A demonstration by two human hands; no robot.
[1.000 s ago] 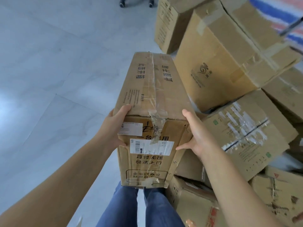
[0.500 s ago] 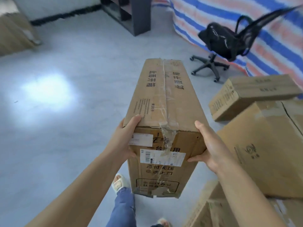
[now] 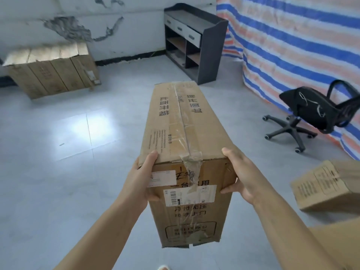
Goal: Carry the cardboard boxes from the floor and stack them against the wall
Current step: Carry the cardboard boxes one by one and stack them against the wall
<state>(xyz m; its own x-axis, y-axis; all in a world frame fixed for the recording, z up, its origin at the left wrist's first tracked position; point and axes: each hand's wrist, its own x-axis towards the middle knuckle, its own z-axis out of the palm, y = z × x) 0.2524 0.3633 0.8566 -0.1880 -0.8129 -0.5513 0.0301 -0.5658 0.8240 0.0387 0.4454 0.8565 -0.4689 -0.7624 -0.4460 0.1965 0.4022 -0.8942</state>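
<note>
The long cardboard box [image 3: 181, 145] is gripped at its near end by the left hand [image 3: 143, 177] and the right hand [image 3: 238, 174]; it should be kept level until the row of boxes [image 3: 52, 73] at the wall [image 3: 58, 18] is reached.

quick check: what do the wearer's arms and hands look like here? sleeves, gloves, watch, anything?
Both forearms are bare up to the frame edge: no sleeves show. The left hand and right hand wear no gloves, and no rings, watch, wristband or markings are visible on either.

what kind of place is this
Probably a bare storeroom or an office being emptied: cardboard boxes stacked against a cracked wall, a dark empty shelf unit, a striped tarp hung behind an office chair.
</note>
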